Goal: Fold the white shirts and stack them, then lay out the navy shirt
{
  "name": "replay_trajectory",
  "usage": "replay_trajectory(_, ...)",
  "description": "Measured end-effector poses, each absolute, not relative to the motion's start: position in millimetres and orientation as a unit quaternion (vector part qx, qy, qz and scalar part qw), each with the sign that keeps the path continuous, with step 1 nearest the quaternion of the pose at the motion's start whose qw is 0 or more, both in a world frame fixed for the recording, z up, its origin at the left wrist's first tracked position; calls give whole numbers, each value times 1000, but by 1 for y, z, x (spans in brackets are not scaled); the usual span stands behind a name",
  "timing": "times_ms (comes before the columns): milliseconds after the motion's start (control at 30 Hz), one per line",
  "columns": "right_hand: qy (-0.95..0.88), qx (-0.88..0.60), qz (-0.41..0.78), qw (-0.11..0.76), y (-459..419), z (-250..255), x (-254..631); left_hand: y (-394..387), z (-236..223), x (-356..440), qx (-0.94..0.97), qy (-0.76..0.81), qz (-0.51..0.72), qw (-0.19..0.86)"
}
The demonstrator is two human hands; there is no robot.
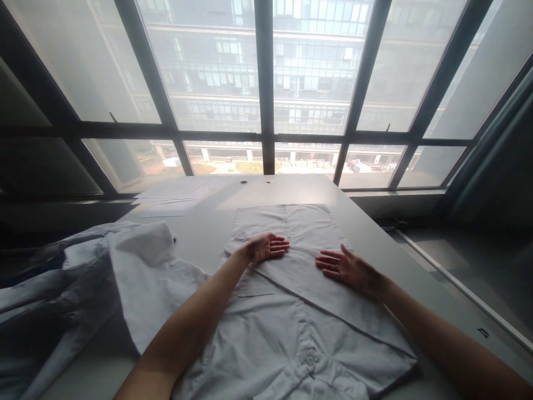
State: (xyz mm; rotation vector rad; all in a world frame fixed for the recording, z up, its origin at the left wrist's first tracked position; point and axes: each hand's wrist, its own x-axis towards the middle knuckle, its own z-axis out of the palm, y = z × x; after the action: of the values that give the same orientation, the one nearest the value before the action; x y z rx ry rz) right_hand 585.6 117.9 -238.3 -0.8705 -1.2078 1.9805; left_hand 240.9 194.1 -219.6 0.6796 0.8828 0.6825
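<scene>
A white button-up shirt point(291, 311) lies flat on the grey table point(200, 233), folded in along its sides, collar end nearest me. My left hand point(266, 246) rests on the shirt's left part, fingers spread and pointing right. My right hand point(347, 269) lies flat on the folded right panel, fingers apart and pointing left. Neither hand holds anything; both press lightly on the cloth, a small gap between them.
A heap of more white garments point(95, 278) sits on the table's left side. Loose paper sheets point(170, 197) lie at the far left of the table. Two small dark holes point(244, 181) mark the far edge. Large windows point(266, 83) stand behind.
</scene>
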Motion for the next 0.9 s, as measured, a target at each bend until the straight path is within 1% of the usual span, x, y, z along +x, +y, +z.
replay_trajectory(67,-412,-355,756,365,148,-243,597,194,-219,240,320,407,313,796)
replay_trajectory(167,-306,-417,690,506,196,-243,611,195,-219,240,320,413,308,795)
replay_trajectory(233,-263,-424,662,559,222,-236,606,196,-220,240,315,421,306,794)
replay_trajectory(267,-261,-410,669,563,232,-232,596,197,-221,240,313,422,306,794)
replay_trajectory(333,-289,-356,715,528,246,-224,566,199,-224,241,316,417,305,796)
replay_trajectory(500,-410,-257,806,341,274,-222,468,201,-230,241,326,418,291,797)
replay_trajectory(567,-415,-253,823,295,289,-228,439,200,-231,241,324,423,286,797)
replay_trajectory(633,-383,-270,839,276,306,-237,420,200,-232,242,320,429,284,795)
replay_trajectory(700,-324,-295,848,298,325,-244,410,201,-232,242,313,436,285,794)
replay_trajectory(800,-252,-325,824,390,354,-249,410,203,-234,242,302,440,281,798)
replay_trajectory(900,-230,-335,783,470,379,-250,414,207,-237,241,291,436,273,807)
